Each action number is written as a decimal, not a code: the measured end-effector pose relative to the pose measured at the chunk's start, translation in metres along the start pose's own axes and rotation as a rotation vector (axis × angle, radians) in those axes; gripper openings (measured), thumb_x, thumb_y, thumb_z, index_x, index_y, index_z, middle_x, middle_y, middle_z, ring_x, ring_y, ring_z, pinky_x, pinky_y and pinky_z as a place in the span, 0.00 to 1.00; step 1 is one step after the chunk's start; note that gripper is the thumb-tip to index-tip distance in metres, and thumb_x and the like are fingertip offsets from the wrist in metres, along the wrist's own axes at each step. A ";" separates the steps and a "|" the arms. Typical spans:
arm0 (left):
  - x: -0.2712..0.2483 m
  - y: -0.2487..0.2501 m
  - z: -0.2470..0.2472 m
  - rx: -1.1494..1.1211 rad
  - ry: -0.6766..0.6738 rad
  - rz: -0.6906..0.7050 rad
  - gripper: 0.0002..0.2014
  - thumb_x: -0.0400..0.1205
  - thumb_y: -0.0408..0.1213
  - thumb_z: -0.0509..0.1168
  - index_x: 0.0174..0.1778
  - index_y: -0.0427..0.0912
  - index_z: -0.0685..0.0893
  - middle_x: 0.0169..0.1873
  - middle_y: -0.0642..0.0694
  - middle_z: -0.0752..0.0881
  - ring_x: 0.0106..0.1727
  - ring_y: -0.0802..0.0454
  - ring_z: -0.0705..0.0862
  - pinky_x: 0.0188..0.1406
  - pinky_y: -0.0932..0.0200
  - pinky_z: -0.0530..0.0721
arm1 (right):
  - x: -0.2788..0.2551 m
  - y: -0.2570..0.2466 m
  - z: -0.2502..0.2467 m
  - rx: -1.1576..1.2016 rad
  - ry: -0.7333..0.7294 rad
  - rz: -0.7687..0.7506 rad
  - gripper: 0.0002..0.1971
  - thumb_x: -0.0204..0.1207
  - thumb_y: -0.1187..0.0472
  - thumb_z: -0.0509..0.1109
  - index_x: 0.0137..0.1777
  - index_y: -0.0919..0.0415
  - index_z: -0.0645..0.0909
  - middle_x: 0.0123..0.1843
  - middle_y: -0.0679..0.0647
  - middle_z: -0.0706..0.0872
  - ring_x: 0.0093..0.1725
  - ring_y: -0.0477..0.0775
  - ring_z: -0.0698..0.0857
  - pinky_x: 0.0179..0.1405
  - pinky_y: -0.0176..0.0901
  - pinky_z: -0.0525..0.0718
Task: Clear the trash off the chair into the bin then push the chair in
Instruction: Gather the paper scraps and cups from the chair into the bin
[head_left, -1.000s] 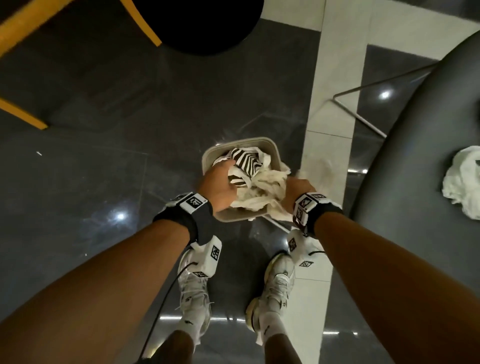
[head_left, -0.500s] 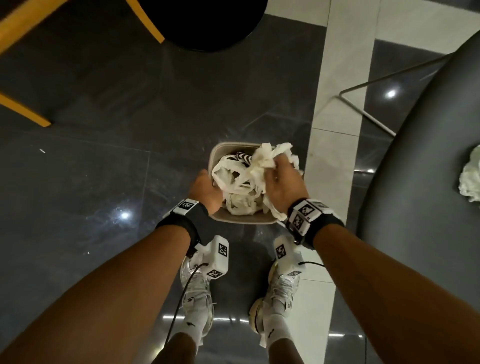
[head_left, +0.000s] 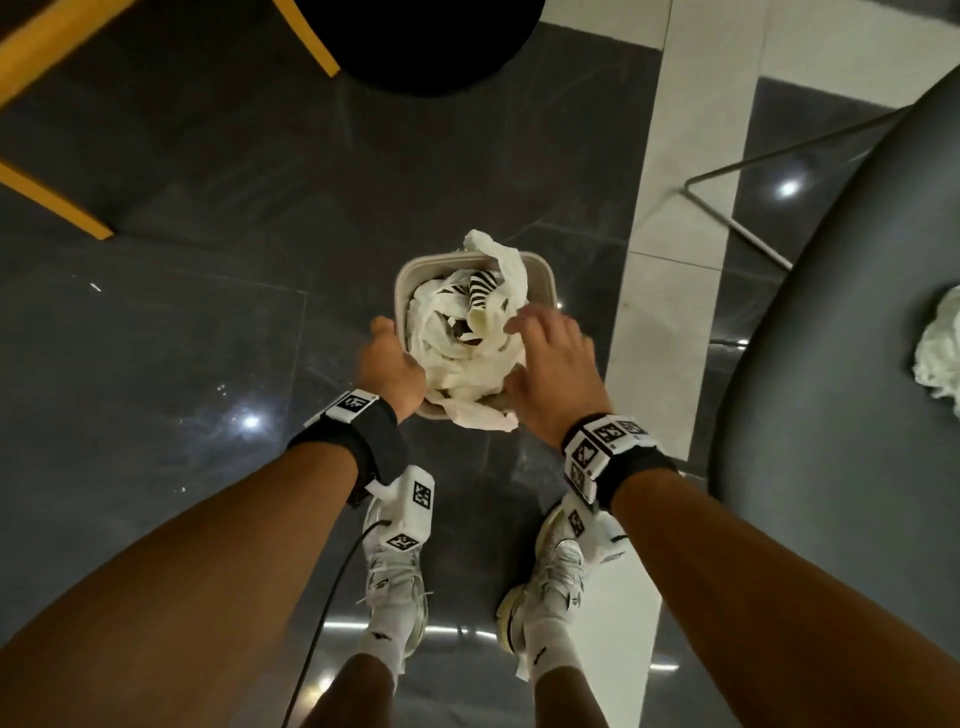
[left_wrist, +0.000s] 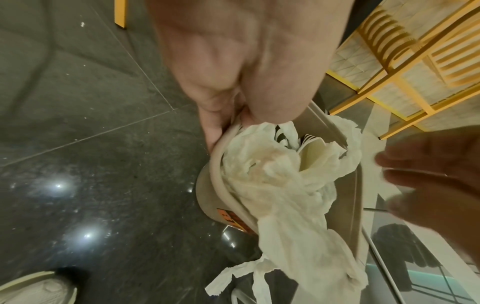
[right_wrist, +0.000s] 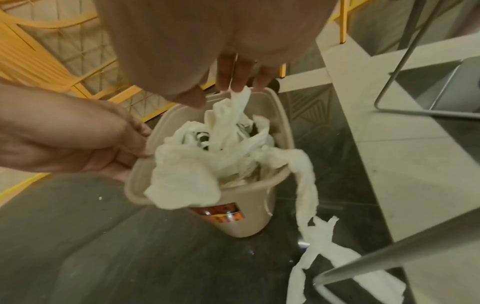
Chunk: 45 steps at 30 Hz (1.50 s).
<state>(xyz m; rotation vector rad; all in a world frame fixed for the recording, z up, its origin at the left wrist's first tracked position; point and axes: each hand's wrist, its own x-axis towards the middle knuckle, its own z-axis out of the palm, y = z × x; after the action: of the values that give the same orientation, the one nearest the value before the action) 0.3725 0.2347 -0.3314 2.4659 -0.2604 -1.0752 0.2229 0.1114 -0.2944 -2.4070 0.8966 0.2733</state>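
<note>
dark tiled floor (head_left: 182, 338) | left hand (head_left: 389, 364) grips bin (head_left: 545, 283) rim

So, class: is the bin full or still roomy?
Full: tissue heaps above the bin rim, and a strip trails over the side to the floor.

Dark grey polished stone floor (head_left: 197, 322), glossy, with light reflections. Pale cream tile strip (head_left: 670, 249) crossing it. Yellow-painted wooden furniture legs (head_left: 49, 195), upper left. Round black seat (head_left: 415, 47), top centre. Yellow lattice frame (left_wrist: 405, 51) over pale patterned panels. White trainers (head_left: 395, 577) with white socks.
</note>
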 end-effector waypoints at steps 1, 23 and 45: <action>-0.002 0.001 -0.004 0.008 0.003 0.006 0.16 0.82 0.28 0.62 0.65 0.40 0.72 0.55 0.36 0.87 0.56 0.35 0.87 0.51 0.45 0.86 | 0.005 0.005 -0.005 -0.105 -0.007 -0.002 0.38 0.69 0.49 0.79 0.78 0.47 0.68 0.84 0.55 0.67 0.80 0.63 0.68 0.79 0.66 0.71; -0.025 0.003 -0.034 -0.016 -0.138 0.212 0.10 0.81 0.28 0.60 0.52 0.48 0.72 0.39 0.46 0.82 0.41 0.45 0.82 0.35 0.58 0.73 | 0.030 -0.043 0.025 -0.114 -0.595 0.033 0.27 0.89 0.52 0.53 0.87 0.52 0.60 0.89 0.57 0.61 0.87 0.62 0.60 0.87 0.56 0.55; 0.080 -0.041 0.015 -0.406 0.288 0.187 0.13 0.79 0.41 0.68 0.58 0.44 0.78 0.46 0.50 0.86 0.45 0.49 0.89 0.47 0.44 0.91 | 0.077 0.138 0.184 0.133 -0.308 0.664 0.30 0.76 0.58 0.77 0.78 0.49 0.75 0.82 0.61 0.65 0.76 0.66 0.75 0.71 0.49 0.76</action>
<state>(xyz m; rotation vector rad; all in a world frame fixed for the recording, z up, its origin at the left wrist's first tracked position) 0.4160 0.2396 -0.4116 2.1429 -0.1591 -0.6134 0.1907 0.0867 -0.5335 -1.8109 1.4797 0.7772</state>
